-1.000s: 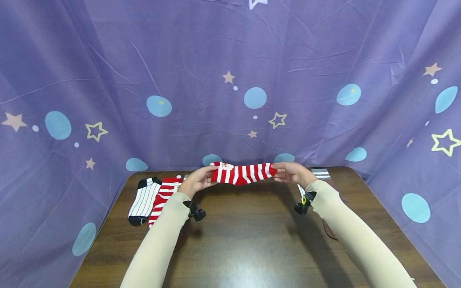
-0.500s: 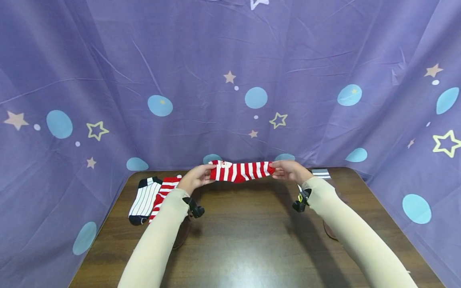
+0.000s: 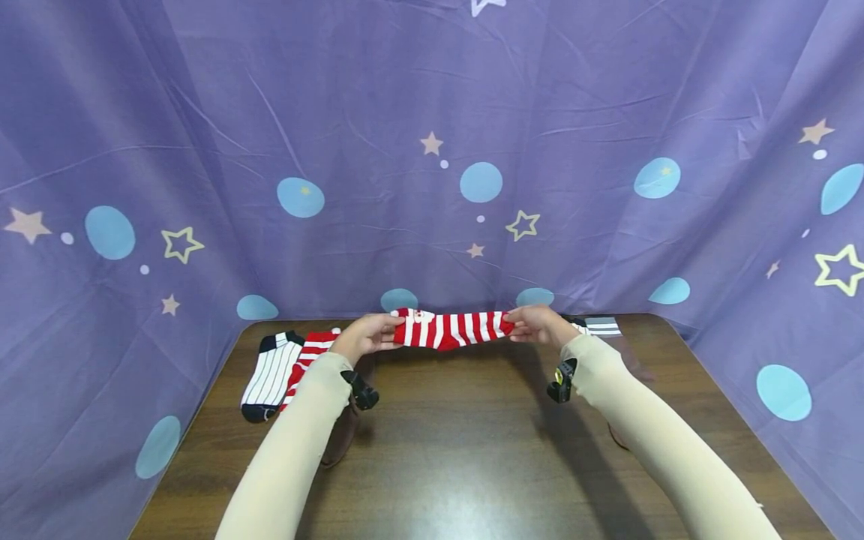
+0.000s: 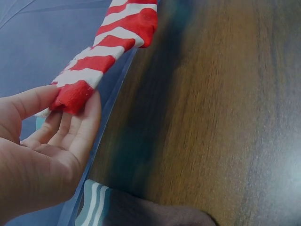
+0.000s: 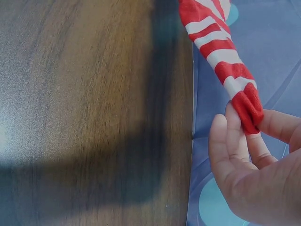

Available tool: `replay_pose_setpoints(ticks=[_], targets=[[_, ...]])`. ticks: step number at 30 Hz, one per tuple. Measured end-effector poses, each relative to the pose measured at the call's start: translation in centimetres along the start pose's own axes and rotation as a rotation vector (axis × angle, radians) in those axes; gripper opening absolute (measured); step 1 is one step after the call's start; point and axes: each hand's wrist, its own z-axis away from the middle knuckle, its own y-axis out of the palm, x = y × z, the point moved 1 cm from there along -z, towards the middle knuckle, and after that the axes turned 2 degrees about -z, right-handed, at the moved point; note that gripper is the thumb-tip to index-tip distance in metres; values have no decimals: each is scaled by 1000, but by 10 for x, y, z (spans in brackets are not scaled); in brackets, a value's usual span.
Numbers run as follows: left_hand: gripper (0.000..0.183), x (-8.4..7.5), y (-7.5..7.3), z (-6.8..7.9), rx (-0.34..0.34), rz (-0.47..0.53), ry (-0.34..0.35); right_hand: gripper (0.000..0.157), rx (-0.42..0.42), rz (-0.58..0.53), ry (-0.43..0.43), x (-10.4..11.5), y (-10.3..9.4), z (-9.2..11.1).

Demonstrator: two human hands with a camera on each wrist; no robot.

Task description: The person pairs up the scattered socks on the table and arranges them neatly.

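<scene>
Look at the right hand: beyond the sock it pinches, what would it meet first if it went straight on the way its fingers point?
Probably the left hand, at the other end of the red-and-white striped sock, though depth is hard to judge.

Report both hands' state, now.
Left hand: closed, pinching the red-and-white striped sock at its cuff end.
Right hand: closed, pinching the same sock at its toe end.

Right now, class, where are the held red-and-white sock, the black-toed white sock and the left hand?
Held red-and-white sock [image 3: 454, 331]: head view, striped middle.
Black-toed white sock [image 3: 271, 378]: head view, pinstriped middle.
Left hand [image 4: 44, 162]: left wrist view, palm.
</scene>
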Motion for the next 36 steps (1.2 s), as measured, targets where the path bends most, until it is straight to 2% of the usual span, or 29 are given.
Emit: replay_pose_setpoints(ticks=[5,13,17,20,22,24,26,27,30,31,32,34,36], targets=[[52,1,-2,-2,5,-41,1,46,-12,19,-4,1,0,-2],[50,10,-1,-5,-67,-117,-7,41,-42,36,0,-4,2,-7],[41,15,-1,-4,-72,-119,-5,39,-50,36,3,-9,4,-9],[40,16,0,-3,-93,-120,-10,39,-58,40,3,-11,5,-10],[44,18,0,-8,-128,-138,-15,40,-60,50,3,-12,5,-10],[48,23,-3,-18,-128,-148,-1,41,-63,58,4,-13,6,-10],[48,40,-24,-63,-111,-132,16,41,-64,69,0,-13,6,-10],[48,50,-37,-91,-101,-122,20,41,-66,76,-2,-13,7,-10],[51,86,-82,-186,-60,-81,35,39,-76,90,-7,-12,8,-10],[52,100,-98,-223,-67,-81,27,38,-79,96,-8,-12,8,-10],[53,109,-107,-246,-79,-86,26,37,-81,105,-9,-12,9,-10],[55,122,-121,-279,-92,-92,24,33,-91,114,-9,-11,9,-10],[57,129,-127,-295,-108,-100,21,31,-97,123,-9,-12,9,-11]])
